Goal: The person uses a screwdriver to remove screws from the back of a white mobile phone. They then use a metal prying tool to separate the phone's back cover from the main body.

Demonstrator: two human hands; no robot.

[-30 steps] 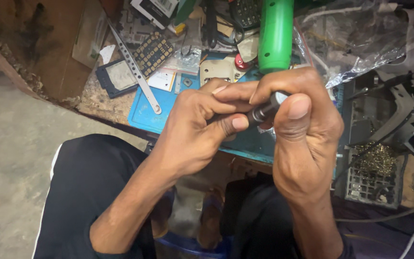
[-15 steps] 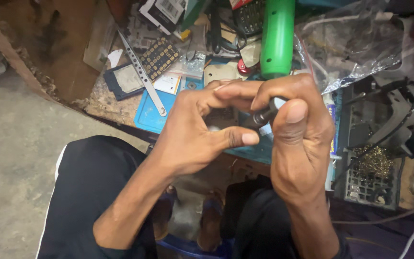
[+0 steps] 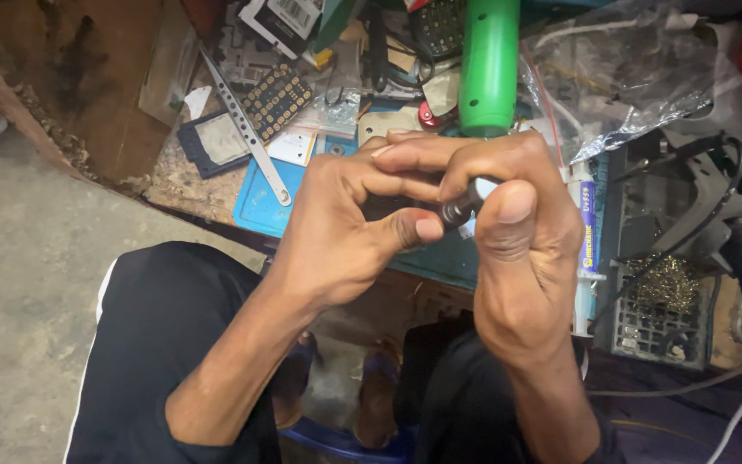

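Head view: left hand (image 3: 345,232) and right hand (image 3: 517,249) both pinch a small dark cylindrical tool (image 3: 461,206), its axis slanting up-right between them.

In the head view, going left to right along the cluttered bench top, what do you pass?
Dark card tray → perforated metal strip → blue mat → left hand → small dark tool → right hand → white tube → brass wool holder.

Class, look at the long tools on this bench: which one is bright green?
The thick green cylindrical tool standing above the hands; the flat perforated strip to its left is bare metal.
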